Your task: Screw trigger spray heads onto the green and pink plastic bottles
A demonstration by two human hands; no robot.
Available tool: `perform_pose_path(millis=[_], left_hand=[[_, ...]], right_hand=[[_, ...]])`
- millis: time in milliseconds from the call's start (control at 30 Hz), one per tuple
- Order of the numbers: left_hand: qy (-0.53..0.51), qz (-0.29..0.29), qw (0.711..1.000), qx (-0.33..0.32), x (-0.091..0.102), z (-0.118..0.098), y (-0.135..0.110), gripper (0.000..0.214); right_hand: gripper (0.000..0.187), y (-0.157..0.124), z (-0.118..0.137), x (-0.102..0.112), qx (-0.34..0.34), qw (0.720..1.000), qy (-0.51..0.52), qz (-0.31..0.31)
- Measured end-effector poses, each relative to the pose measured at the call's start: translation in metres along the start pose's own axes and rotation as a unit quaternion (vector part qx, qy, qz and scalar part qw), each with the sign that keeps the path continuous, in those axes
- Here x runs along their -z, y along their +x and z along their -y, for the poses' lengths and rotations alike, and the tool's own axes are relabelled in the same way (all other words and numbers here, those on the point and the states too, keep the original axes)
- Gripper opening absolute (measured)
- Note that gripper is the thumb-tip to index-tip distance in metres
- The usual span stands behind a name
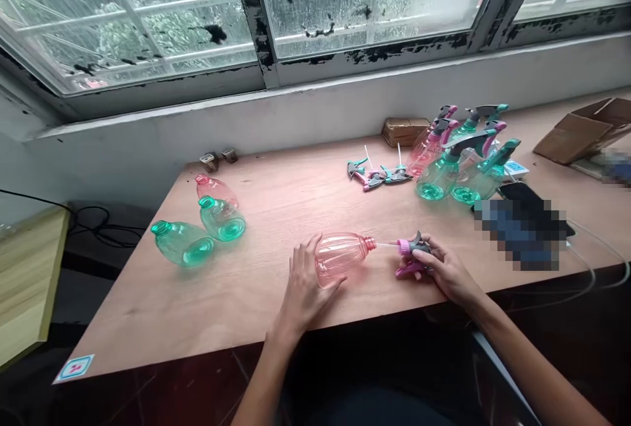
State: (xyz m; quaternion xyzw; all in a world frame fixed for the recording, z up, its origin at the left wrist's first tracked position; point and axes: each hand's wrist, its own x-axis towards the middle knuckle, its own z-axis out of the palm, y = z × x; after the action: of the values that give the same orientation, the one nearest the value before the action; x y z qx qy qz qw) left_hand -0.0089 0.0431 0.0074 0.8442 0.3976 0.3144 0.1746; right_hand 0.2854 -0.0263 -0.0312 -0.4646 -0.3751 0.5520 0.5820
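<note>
A clear pink spray bottle [342, 256] lies on its side near the table's front edge, its threaded neck facing right. My left hand [309, 276] grips its base end, fingers over the far side and thumb along the near side. In my right hand [446, 267] is a pink and grey spray head [408, 250], collar towards the bottle. The thin white tube from the spray head reaches the bottle's mouth; the collar stands apart from the neck. Several loose spray heads [377, 177] with tubes lie further back on the table.
Two green bottles [221, 219] and a pink bottle [215, 189] without heads are at the left. Assembled spray bottles [438, 175] stand at the back right, beside a black phone [535, 206] with a cable. Behind are a cardboard box [582, 129] and a brown block [405, 131].
</note>
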Motion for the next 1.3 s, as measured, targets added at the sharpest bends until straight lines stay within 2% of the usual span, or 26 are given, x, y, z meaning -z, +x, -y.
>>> perform_pose_path(millis=[100,233,400,533,667,767,1000,1167,1300], left_hand=[[-0.050,-0.008,0.999,-0.002,-0.008,-0.004,-0.007,0.096],[-0.090,-0.016,0.996,0.010,-0.014,-0.015,-0.015,0.089],[-0.136,-0.008,0.985,0.102,-0.020,-0.029,-0.027,0.083],[-0.155,-0.011,0.979,0.130,-0.022,-0.030,-0.032,0.088],[-0.167,-0.010,0.976,0.136,-0.021,-0.031,-0.031,0.092],[-0.184,-0.009,0.973,0.139,-0.019,-0.035,-0.031,0.094],[-0.197,-0.019,0.971,0.136,-0.017,-0.039,-0.033,0.095],[-0.195,-0.022,0.973,0.119,-0.019,-0.032,-0.038,0.098],[-0.199,-0.014,0.975,0.101,-0.020,-0.027,-0.040,0.095]], right_hand=[[0.024,-0.002,0.001,0.001,-0.013,0.998,-0.015,0.053],[0.037,-0.003,0.003,0.002,-0.019,0.995,-0.065,0.068],[0.042,-0.004,0.003,0.001,-0.018,0.992,-0.101,0.077],[0.042,-0.005,0.005,-0.004,-0.012,0.990,-0.102,0.093],[0.046,-0.006,0.010,-0.013,-0.013,0.989,-0.123,0.079],[0.041,-0.008,0.013,-0.018,0.008,0.986,-0.151,0.066],[0.036,-0.012,0.014,-0.020,-0.019,0.984,-0.145,0.104],[0.038,-0.013,0.007,-0.026,0.022,0.984,-0.144,0.102],[0.033,-0.014,0.007,-0.026,0.086,0.973,-0.190,0.098]])
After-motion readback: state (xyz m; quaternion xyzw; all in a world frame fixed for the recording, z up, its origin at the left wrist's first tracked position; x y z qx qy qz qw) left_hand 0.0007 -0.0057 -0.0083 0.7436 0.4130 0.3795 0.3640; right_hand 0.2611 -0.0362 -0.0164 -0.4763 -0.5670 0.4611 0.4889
